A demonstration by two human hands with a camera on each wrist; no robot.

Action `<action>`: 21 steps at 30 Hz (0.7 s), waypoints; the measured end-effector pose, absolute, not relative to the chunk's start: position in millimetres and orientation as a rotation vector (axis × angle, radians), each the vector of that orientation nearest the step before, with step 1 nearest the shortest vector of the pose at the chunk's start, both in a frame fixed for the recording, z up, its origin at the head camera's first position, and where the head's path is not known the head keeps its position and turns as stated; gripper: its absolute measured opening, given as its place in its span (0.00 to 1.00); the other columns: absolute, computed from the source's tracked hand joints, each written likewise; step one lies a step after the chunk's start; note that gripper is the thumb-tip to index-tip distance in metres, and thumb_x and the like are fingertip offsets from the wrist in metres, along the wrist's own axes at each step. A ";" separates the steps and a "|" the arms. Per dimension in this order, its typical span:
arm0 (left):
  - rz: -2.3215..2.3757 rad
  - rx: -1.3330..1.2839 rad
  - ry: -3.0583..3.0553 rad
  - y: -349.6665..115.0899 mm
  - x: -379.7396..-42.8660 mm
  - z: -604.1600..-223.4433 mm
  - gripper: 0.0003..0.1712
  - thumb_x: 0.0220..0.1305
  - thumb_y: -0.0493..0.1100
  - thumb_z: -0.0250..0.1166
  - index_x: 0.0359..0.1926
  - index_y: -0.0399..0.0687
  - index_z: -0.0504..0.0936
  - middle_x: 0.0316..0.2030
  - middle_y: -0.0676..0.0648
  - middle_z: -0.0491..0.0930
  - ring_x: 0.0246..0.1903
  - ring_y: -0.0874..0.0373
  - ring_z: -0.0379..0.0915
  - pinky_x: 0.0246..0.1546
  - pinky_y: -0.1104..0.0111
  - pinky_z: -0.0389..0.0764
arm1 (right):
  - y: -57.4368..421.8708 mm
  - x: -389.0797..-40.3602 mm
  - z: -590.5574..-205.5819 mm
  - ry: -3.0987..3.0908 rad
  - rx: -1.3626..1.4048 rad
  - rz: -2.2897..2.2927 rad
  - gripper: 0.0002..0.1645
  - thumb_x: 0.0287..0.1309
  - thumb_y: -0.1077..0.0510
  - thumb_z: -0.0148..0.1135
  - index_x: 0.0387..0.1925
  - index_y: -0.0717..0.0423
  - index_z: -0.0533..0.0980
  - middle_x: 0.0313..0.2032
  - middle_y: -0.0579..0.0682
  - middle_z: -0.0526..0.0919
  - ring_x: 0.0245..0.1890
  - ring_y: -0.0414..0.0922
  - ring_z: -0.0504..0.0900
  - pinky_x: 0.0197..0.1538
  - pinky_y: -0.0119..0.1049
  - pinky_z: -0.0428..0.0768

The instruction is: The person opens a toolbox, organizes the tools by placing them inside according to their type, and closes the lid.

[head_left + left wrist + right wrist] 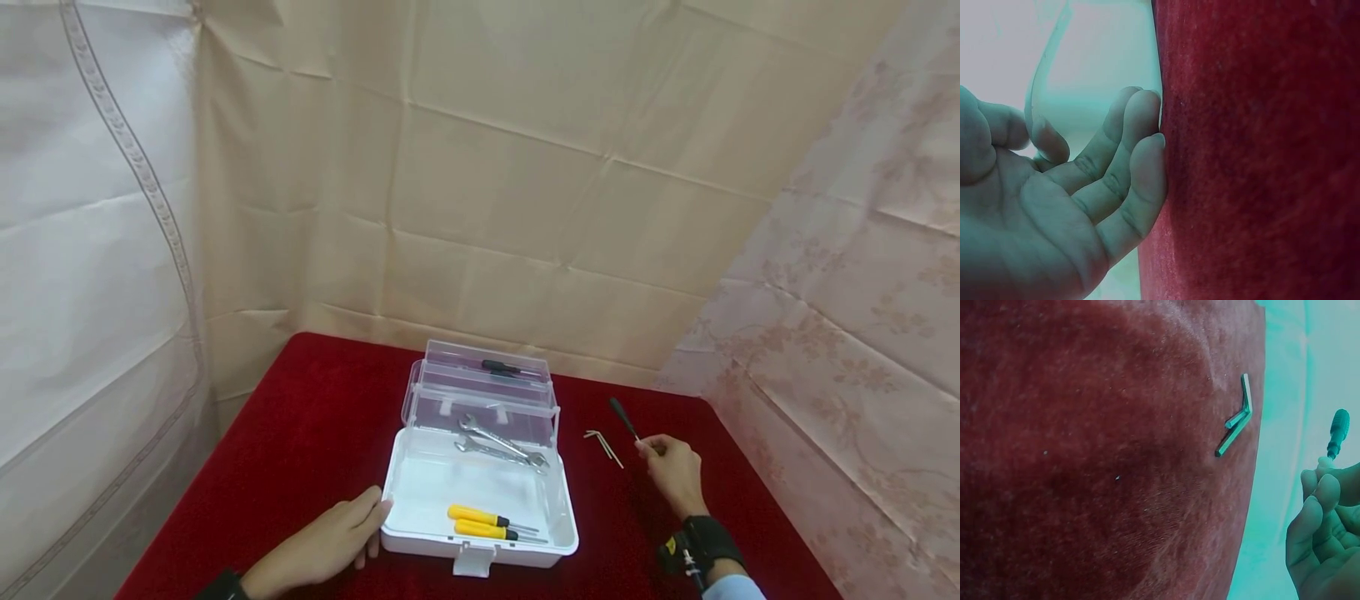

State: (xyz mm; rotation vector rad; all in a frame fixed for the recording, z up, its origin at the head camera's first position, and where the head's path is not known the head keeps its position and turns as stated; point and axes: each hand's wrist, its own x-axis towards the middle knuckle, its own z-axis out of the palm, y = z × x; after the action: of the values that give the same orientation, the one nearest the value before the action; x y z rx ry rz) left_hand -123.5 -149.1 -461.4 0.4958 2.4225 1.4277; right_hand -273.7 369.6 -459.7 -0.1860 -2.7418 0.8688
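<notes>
A white toolbox [429,482] stands with its clear lid [480,398] tipped back. My left hand [341,537] grips its left wall near the front corner, thumb at the rim and fingers along the outside. Two yellow-handled screwdrivers [477,515] lie inside at the front, and silver wrenches [498,443] rest at the back. To the right, my right hand [675,473] pinches a dark-handled screwdriver [621,413] by its shaft, the handle pointing away from me. In the right wrist view that handle [1339,428] shows beyond the fingertips.
Hex keys [604,447] lie on the red cloth [330,417] between the toolbox and my right hand. Another black-handled screwdriver [500,367] is in the lid's compartment. A latch [474,560] hangs at the toolbox's front. Beige curtain [480,208] walls stand behind the table.
</notes>
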 end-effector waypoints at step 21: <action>1.422 0.515 2.449 -148.5 -122.3 -461.2 0.18 0.84 0.54 0.45 0.38 0.50 0.71 0.23 0.51 0.77 0.18 0.56 0.73 0.22 0.67 0.72 | 352.7 -280.6 -453.0 -2.698 -0.127 0.895 0.12 0.69 0.54 0.66 0.41 0.60 0.85 0.33 0.53 0.88 0.25 0.42 0.81 0.27 0.34 0.77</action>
State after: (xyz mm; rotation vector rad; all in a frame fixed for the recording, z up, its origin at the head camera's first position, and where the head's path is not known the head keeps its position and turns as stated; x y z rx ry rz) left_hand -122.3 -148.5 -461.2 0.5155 2.4487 1.4223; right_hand -280.6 352.7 -453.0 -0.1274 -2.6982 0.8946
